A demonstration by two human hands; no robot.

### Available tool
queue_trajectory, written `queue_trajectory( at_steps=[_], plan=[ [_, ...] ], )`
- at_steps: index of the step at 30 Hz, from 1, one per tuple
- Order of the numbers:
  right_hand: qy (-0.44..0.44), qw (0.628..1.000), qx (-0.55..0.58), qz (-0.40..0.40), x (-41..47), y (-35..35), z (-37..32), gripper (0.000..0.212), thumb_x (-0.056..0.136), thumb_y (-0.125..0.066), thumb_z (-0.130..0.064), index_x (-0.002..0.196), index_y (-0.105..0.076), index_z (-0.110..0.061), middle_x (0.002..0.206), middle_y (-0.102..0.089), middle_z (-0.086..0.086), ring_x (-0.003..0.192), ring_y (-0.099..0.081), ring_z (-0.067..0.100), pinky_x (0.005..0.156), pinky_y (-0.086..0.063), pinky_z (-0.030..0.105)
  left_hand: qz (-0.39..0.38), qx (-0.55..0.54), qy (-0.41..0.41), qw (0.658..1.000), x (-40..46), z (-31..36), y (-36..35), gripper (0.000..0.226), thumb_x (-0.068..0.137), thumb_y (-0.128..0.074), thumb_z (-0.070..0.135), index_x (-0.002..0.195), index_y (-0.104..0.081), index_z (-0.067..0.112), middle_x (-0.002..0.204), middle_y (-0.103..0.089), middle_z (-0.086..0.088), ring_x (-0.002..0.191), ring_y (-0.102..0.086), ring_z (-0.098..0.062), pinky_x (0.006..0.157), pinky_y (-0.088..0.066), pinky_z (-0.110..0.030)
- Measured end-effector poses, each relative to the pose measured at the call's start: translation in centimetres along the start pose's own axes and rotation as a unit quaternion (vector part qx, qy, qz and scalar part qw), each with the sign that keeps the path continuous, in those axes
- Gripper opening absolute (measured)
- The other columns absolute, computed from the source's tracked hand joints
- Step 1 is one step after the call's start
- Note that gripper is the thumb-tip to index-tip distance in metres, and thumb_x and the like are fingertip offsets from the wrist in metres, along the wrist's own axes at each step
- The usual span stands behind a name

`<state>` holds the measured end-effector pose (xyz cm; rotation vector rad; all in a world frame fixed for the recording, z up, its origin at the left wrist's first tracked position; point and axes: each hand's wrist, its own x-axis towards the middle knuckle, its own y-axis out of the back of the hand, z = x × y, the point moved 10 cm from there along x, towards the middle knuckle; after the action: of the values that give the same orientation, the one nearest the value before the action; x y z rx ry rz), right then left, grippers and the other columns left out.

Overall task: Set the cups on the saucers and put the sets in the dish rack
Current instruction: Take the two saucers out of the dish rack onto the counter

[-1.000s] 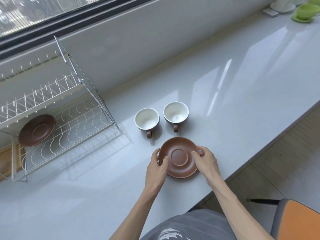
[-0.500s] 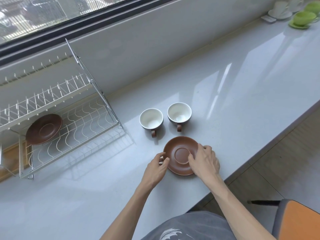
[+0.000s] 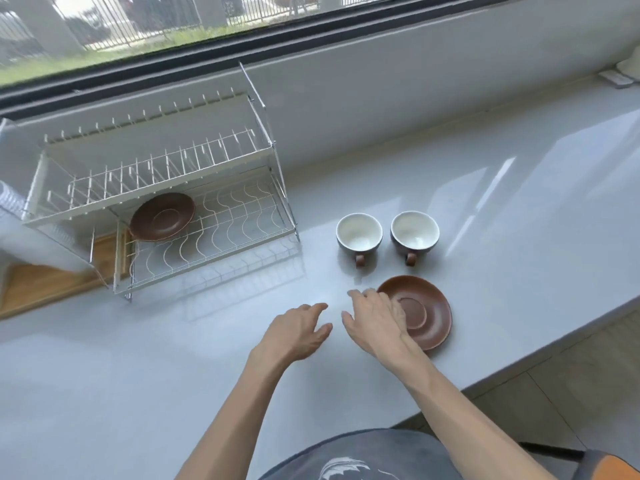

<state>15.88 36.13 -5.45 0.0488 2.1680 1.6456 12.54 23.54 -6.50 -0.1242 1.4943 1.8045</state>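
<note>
Cups (image 3: 359, 233) and (image 3: 415, 232) sit empty on the counter (image 3: 519, 220), just beyond the fingertips, neither on a saucer yet. Brown saucer (image 3: 426, 313) lies flat partly under right hand (image 3: 375, 318), fingers spread and relaxed, gripping nothing. Left hand (image 3: 298, 332) hovers beside it, fingers loosely apart, empty. Second saucer (image 3: 162, 216) already in dish rack (image 3: 214, 237) lower tier, far left of fingers, no cup on it. No set done, I judge; both pairings left. Saucer's left edge is hidden by the hand; whether the hand touches it is unclear.
</note>
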Motion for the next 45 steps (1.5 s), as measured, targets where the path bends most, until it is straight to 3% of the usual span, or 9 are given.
queue_trajectory(
  at_steps=[3,15,21,30,36,40,42,45],
  plan=[
    [0.05,0.999,-0.018,-0.012,0.4,-0.1,-4.2,0.043,0.099,-0.044,-0.038,0.136,-0.052,-0.017,0.131,-0.059,0.01,0.122,-0.054,0.032,0.098,-0.04,0.044,0.038,0.042,0.025,0.998,-1.7,-3.3,2.0,0.054,0.103,-0.036,0.045,0.153,-0.032,0.025,0.153,-0.045,-0.004,0.13,-0.052,-0.028,0.103,-0.041,-0.039],
    [0.187,0.981,-0.049,0.018,2.3,2.0,-20.5,0.043,0.101,-0.041,-0.036,0.139,-0.048,-0.016,0.14,-0.05,0.01,0.127,-0.048,0.033,0.101,-0.037,0.043,0.16,-0.018,0.16,0.974,-8.8,-20.5,9.9,0.054,0.103,-0.037,0.044,0.153,-0.032,0.027,0.155,-0.043,0.0,0.135,-0.047,-0.025,0.109,-0.037,-0.04],
    [0.211,0.974,-0.08,0.005,4.3,1.1,-25.7,0.044,0.102,-0.041,-0.037,0.14,-0.048,-0.017,0.139,-0.052,0.009,0.125,-0.049,0.032,0.096,-0.039,0.042,0.166,-0.062,0.185,0.967,-9.5,-25.4,10.6,0.053,0.103,-0.036,0.045,0.153,-0.032,0.029,0.154,-0.043,0.003,0.136,-0.045,-0.022,0.111,-0.035,-0.039],
    [0.186,0.981,-0.055,0.009,8.5,0.7,-28.8,0.046,0.102,-0.041,-0.035,0.144,-0.046,-0.018,0.15,-0.044,0.008,0.136,-0.043,0.028,0.102,-0.038,0.041,0.177,-0.075,0.184,0.964,-6.7,-30.4,12.5,0.051,0.103,-0.036,0.044,0.151,-0.035,0.029,0.153,-0.046,0.003,0.134,-0.049,-0.022,0.105,-0.04,-0.038],
    [0.188,0.981,-0.008,0.047,11.3,1.2,-30.3,0.045,0.103,-0.043,-0.034,0.145,-0.045,-0.02,0.154,-0.041,0.008,0.14,-0.04,0.028,0.105,-0.038,0.041,0.284,-0.155,0.18,0.929,-4.9,-31.7,16.2,0.05,0.102,-0.04,0.043,0.15,-0.037,0.032,0.153,-0.046,0.007,0.137,-0.046,-0.02,0.102,-0.041,-0.04],
    [0.21,0.971,0.022,0.108,13.9,2.5,-32.2,0.051,0.098,-0.055,-0.032,0.146,-0.046,-0.016,0.157,-0.035,0.015,0.144,-0.036,0.032,0.104,-0.043,0.045,0.379,-0.207,0.154,0.889,-3.0,-33.2,18.5,0.052,0.1,-0.047,0.036,0.149,-0.042,0.021,0.151,-0.048,-0.002,0.138,-0.044,-0.023,0.109,-0.038,-0.04],
    [0.227,0.964,0.032,0.137,15.1,2.9,-33.2,0.054,0.095,-0.061,-0.029,0.145,-0.048,-0.013,0.156,-0.037,0.018,0.144,-0.037,0.035,0.102,-0.047,0.047,0.417,-0.17,0.165,0.878,-2.2,-34.0,19.6,0.051,0.097,-0.05,0.033,0.145,-0.047,0.015,0.146,-0.051,-0.009,0.134,-0.048,-0.029,0.108,-0.042,-0.043],
    [0.235,0.961,0.031,0.142,17.2,2.6,-34.5,0.054,0.093,-0.063,-0.031,0.142,-0.05,-0.012,0.139,-0.05,0.021,0.131,-0.048,0.038,0.093,-0.054,0.049,0.435,-0.096,0.193,0.874,-0.9,-34.7,21.0,0.042,0.094,-0.053,0.032,0.129,-0.056,0.009,0.123,-0.061,-0.013,0.115,-0.056,-0.034,0.095,-0.048,-0.044]
  ],
)
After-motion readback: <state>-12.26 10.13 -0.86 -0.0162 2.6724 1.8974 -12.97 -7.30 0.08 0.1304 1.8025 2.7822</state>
